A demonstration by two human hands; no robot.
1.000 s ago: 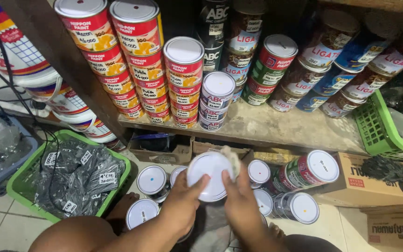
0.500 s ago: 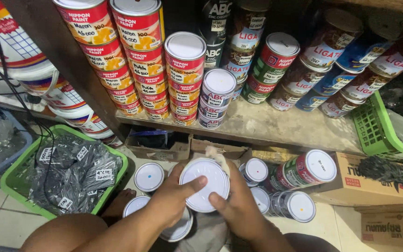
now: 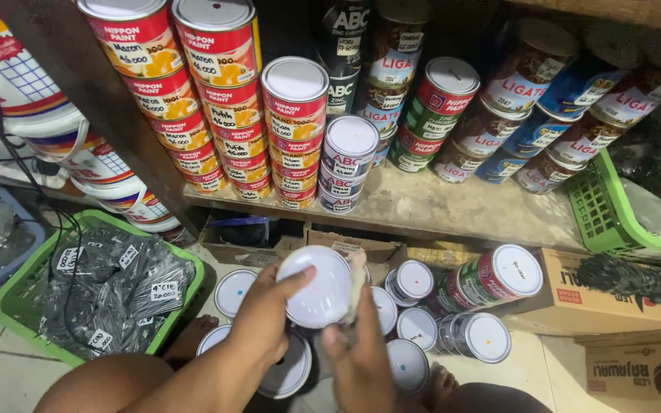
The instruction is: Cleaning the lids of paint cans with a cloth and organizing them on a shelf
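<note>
A white-lidded paint can [image 3: 317, 286] is held up in both hands below a wooden shelf [image 3: 453, 210], its round lid tilted toward the camera, its long axis running away and down. The left hand [image 3: 265, 321] curls around its left side, thumb on the lid; the right hand [image 3: 361, 348] is closed at its right edge, pressing a pale cloth [image 3: 356, 281] against it. More cans [image 3: 411, 281] crowd the floor just beside and beneath. A green basket [image 3: 86, 287] of black packets sits left, cardboard boxes [image 3: 598, 294] right; open shelf space lies above.
</note>
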